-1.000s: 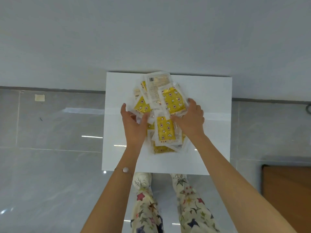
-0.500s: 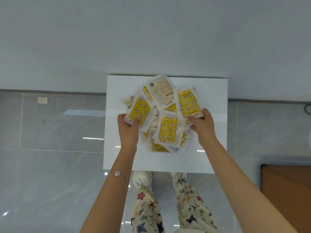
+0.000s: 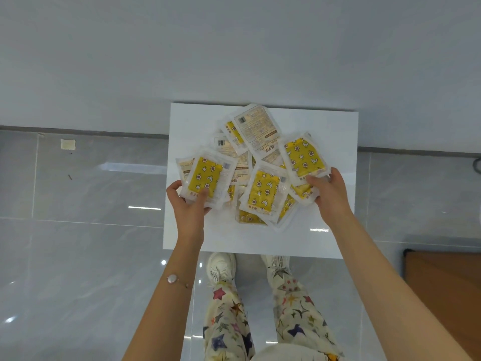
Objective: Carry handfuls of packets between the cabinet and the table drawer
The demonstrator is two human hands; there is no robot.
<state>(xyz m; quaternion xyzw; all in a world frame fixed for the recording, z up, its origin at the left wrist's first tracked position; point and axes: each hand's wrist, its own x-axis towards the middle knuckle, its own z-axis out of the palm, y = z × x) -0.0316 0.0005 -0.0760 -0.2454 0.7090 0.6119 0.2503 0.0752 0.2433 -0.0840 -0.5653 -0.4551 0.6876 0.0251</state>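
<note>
The white surface [image 3: 325, 238] is small and stands over a glossy tiled floor [image 3: 78, 256], and the heap of packets [image 3: 260, 178] already spreads close to its left and right edges; I judge that anything nudged outward could slide off onto the floor. The heap itself is loose, with slick clear wrappers lying crossed and tilted over one another, so pulling one out from the side may drag its neighbours along or tip the upper ones, such as the label-side packet [image 3: 256, 128] at the far end.

The left hand [image 3: 188, 207] has its grip closed on a yellow packet [image 3: 207, 179] at the surface's left edge, thumb on top, with another packet partly beneath it that could come away too. The right hand [image 3: 330, 194] pinches the near end of a second yellow packet [image 3: 303, 157], held only by its thin sealed edge, a hold that looks easy to lose.
</note>
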